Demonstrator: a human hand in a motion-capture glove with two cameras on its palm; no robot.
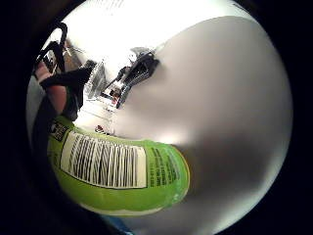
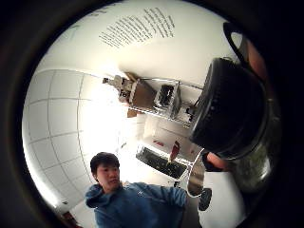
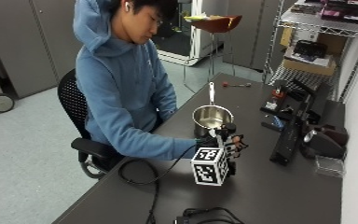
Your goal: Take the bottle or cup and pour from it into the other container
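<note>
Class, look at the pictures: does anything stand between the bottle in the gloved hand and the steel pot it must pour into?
Nothing visible does. The right hand grips the green-labelled bottle right beside the steel pot, with only bare table between.

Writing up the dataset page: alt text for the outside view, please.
A person in a blue hoodie sits at a dark table, the gloved right hand gripping a bottle upright beside a steel pot. Clutter lies along the table's far edge.
</note>
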